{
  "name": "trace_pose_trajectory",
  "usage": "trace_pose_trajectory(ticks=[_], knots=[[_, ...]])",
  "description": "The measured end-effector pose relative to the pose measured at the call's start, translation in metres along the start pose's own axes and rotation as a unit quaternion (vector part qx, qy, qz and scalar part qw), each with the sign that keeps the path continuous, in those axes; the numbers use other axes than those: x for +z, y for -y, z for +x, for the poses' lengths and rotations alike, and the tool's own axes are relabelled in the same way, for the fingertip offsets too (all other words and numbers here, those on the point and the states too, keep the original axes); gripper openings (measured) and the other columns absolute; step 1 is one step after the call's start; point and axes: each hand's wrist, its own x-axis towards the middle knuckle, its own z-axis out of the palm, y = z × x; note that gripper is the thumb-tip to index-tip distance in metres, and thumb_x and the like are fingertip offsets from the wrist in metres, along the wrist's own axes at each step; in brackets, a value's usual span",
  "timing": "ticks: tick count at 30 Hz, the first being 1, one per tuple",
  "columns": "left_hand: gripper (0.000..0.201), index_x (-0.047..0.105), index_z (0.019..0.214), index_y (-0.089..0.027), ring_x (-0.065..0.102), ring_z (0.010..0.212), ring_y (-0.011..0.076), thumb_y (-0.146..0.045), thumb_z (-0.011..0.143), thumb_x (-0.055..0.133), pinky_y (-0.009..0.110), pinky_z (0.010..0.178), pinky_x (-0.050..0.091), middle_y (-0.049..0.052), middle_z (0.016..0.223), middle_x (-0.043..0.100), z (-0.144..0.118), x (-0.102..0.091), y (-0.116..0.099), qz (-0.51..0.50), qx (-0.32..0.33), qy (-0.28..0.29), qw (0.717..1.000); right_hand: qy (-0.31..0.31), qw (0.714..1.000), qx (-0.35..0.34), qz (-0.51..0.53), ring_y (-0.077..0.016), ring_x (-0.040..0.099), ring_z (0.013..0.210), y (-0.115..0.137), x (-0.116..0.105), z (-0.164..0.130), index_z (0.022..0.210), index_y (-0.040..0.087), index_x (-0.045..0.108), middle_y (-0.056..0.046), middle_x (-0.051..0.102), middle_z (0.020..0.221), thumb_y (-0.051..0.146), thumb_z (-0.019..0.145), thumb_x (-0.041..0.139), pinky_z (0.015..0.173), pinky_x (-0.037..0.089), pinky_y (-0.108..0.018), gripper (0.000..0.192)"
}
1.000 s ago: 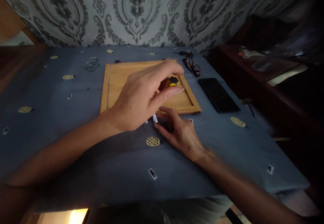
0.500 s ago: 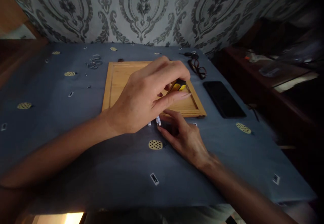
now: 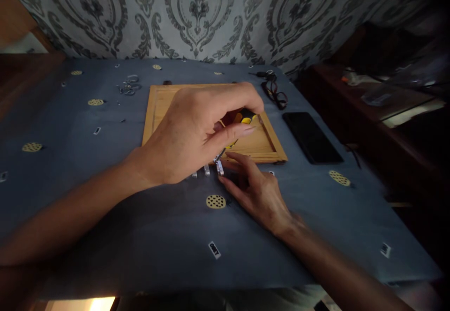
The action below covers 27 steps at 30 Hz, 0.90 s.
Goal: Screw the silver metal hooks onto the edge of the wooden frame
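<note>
My left hand (image 3: 197,133) hovers over the near edge of a shallow wooden tray (image 3: 158,109) and grips a small tool with a black and yellow handle (image 3: 242,116); its thin metal tip points down at a row of small white pieces (image 3: 211,169) on the blue cloth. My right hand (image 3: 256,191) lies on the cloth just in front of the tray, its fingertips touching the rightmost white piece. What the pieces are is too small to tell.
A black phone (image 3: 312,136) lies right of the tray, with dark-framed glasses (image 3: 273,90) behind it. Metal rings (image 3: 129,86) sit at the back left. Yellow dotted discs (image 3: 215,201) and small labels (image 3: 213,249) are scattered over the cloth. A dark cabinet (image 3: 379,114) stands to the right.
My left hand has drawn back slightly toward me and tilted the tool's tip down onto the white pieces; a third white piece now shows. My right hand has barely moved.
</note>
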Motion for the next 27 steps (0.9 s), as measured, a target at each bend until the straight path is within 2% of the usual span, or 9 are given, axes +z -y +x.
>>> trace_pose_trajectory(ticks=[13, 22, 27], knots=[[0.011, 0.069, 0.099, -0.017, 0.071, 0.082, 0.0127, -0.016, 0.088, 0.067, 0.024, 0.077, 0.059, 0.002, 0.096, 0.074, 0.000, -0.003, -0.006, -0.001, -0.006, 0.019, 1.000, 0.003, 1.000, 0.019, 0.010, -0.0195, 0.074, 0.064, 0.001, 0.000, 0.002, 0.130, 0.024, 0.052, -0.006, 0.080, 0.108, 0.032, 0.094, 0.058, 0.065, 0.063, -0.035, 0.037], [0.016, 0.070, 0.104, -0.021, 0.071, 0.080, 0.0107, -0.016, 0.090, 0.064, 0.022, 0.073, 0.058, -0.001, 0.098, 0.076, 0.002, -0.010, -0.005, 0.051, 0.025, 0.043, 0.997, 0.004, 1.000, 0.023, 0.013, -0.0207, 0.075, 0.068, 0.001, 0.000, 0.002, 0.132, 0.024, 0.052, -0.006, 0.080, 0.108, 0.034, 0.094, 0.058, 0.068, 0.062, -0.035, 0.040], [0.012, 0.070, 0.101, -0.018, 0.069, 0.080, 0.0101, -0.022, 0.092, 0.063, 0.020, 0.072, 0.057, 0.002, 0.096, 0.074, 0.000, -0.003, -0.003, 0.037, 0.040, 0.005, 0.999, 0.001, 1.000, 0.021, 0.009, -0.0196, 0.073, 0.063, 0.002, 0.000, 0.002, 0.130, 0.022, 0.053, -0.005, 0.081, 0.103, 0.034, 0.094, 0.058, 0.066, 0.062, -0.034, 0.038]])
